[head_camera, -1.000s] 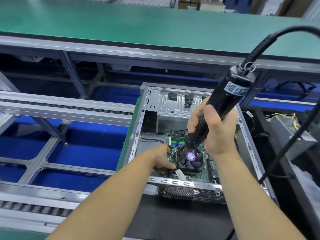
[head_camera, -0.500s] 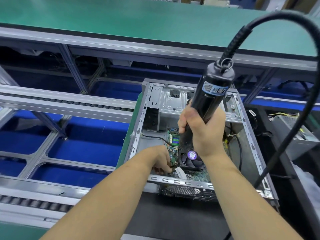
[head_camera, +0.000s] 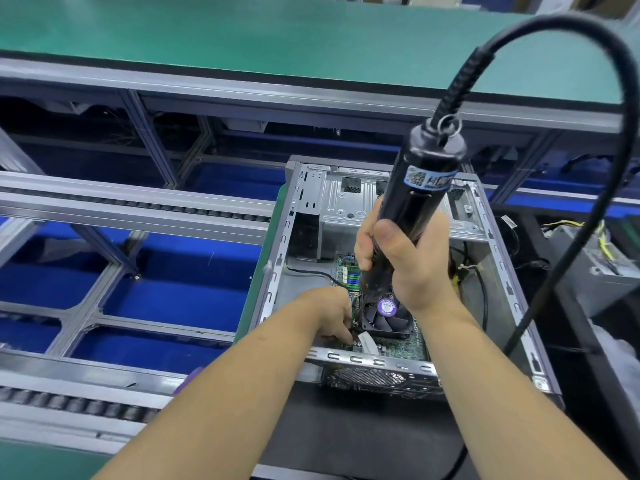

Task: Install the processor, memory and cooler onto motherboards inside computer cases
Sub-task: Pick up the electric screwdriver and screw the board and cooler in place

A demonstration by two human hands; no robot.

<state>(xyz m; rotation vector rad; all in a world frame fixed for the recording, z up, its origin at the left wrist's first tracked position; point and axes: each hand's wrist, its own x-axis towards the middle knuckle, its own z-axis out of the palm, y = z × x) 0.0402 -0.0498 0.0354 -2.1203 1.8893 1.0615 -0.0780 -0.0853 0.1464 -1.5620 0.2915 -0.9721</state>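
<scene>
One computer case (head_camera: pixel 388 363), grey sheet metal, lies open-side up on the dark mat in front of you, and the green motherboard (head_camera: pixel 398 351) sits on its floor. One cooler (head_camera: pixel 388 318) rests on the board at the near end: black fan frame, dark blades, round purple hub sticker. Your right hand (head_camera: pixel 405 258) is wrapped in a full grasp around one black electric screwdriver (head_camera: pixel 420 188), held near upright over the cooler's far-left corner; its thick black cable (head_camera: pixel 588 46) arcs up and down to the right. Your left hand (head_camera: pixel 332 317) is down beside the cooler's left edge, fingers curled near a white flat cable (head_camera: pixel 367 341); whether it pinches anything you cannot tell. The driver's bit is hidden behind your right hand. The green memory slots (head_camera: pixel 351 277) are partly covered. The processor is not visible. A grey box (head_camera: pixel 595 265) with yellow wires sits to the right, cut off.
</scene>
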